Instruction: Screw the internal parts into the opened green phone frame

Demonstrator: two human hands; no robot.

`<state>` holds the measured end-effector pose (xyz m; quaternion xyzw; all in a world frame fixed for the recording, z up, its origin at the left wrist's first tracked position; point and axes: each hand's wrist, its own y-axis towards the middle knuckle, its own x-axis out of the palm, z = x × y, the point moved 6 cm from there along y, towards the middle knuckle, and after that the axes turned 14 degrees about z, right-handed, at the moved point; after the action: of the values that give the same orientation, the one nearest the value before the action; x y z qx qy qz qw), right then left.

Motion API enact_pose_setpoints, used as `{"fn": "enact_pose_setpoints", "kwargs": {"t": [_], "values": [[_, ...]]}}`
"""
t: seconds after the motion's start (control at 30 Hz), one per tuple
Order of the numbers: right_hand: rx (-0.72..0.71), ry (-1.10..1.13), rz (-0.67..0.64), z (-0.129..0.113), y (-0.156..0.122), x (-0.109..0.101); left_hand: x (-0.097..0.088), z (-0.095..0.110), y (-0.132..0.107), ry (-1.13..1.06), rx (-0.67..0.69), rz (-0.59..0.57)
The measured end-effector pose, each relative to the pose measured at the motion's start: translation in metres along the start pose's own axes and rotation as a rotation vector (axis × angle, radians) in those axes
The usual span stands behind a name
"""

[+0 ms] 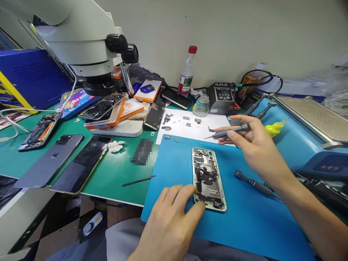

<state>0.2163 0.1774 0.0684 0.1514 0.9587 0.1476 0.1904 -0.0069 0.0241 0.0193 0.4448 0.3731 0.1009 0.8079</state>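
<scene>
An opened phone (pixel 208 181) with a pale green frame lies on the blue mat, its inner parts exposed. My left hand (pixel 174 214) grips its lower left corner between fingers and thumb. Above the mat's far edge, my right hand (pixel 251 139) holds a slim dark screwdriver (pixel 231 132), its thin tip pointing left, away from the phone. Beyond it, small metal phone parts (pixel 188 124) are laid out on a white sheet (pixel 179 131). A second screwdriver (pixel 252 182) rests on the mat at the right, below my right forearm.
A microscope (pixel 89 54) overhangs the left side. Several phones, including a grey one (pixel 54 159), lie on the green mat near a black stick tool (pixel 138 180). At the back stand a bottle (pixel 186 78), a glass jar (pixel 201 106) and a soldering station (pixel 221 98). A blue machine (pixel 301 137) borders the right.
</scene>
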Motion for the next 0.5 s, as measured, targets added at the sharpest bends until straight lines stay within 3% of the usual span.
{"fn": "enact_pose_setpoints", "kwargs": {"t": [0.17, 0.27, 0.37, 0.5], "values": [[-0.028, -0.048, -0.050, 0.010, -0.008, 0.009, 0.001, 0.000, -0.016, 0.032, 0.011, -0.056], [-0.034, -0.069, -0.065, 0.014, -0.010, 0.012, 0.006, -0.002, -0.026, 0.036, -0.055, -0.102], [-0.026, -0.075, -0.095, 0.019, -0.010, 0.015, 0.010, -0.003, -0.030, 0.007, -0.152, -0.097], [-0.011, -0.072, -0.103, 0.022, -0.011, 0.014, 0.013, -0.003, -0.031, -0.034, -0.150, -0.079]]}}
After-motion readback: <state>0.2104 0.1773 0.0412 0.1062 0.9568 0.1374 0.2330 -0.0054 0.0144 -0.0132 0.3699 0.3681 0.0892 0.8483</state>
